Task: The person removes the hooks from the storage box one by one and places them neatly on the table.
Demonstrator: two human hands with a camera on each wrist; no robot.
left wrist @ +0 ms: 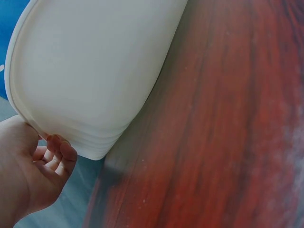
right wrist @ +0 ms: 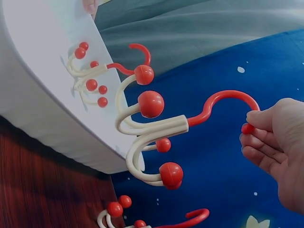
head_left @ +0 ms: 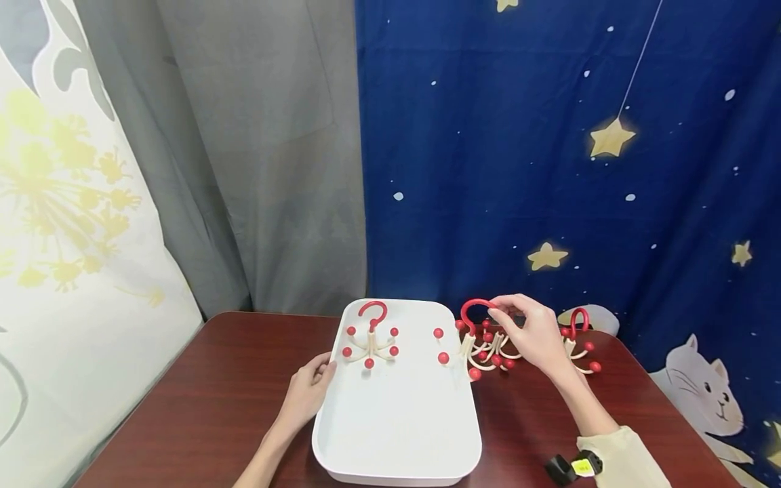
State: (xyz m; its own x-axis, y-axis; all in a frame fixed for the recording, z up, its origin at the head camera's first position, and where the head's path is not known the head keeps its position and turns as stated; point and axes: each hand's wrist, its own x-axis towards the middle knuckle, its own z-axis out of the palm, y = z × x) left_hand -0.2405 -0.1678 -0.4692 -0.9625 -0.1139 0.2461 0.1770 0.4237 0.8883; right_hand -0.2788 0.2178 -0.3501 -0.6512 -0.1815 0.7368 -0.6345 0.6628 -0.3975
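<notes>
While the left hand (head_left: 310, 393) grips the left rim of a white rectangular plastic tray (head_left: 399, 420) in the head view, the right hand (head_left: 532, 333) pinches a cream plastic hanger with red hook and balls (head_left: 467, 346), near the tray's right edge. Its arms could catch a similar neighbouring hanger (head_left: 497, 360), because both seem crowded. One small yellow label (head_left: 583, 467) is unreadable.

In the left wrist view, the fingers curl at the rim; loosening could let the tray shift.

In the right wrist view, only the hook's end is pinched, so the hanger might swing. No brand is legible.
</notes>
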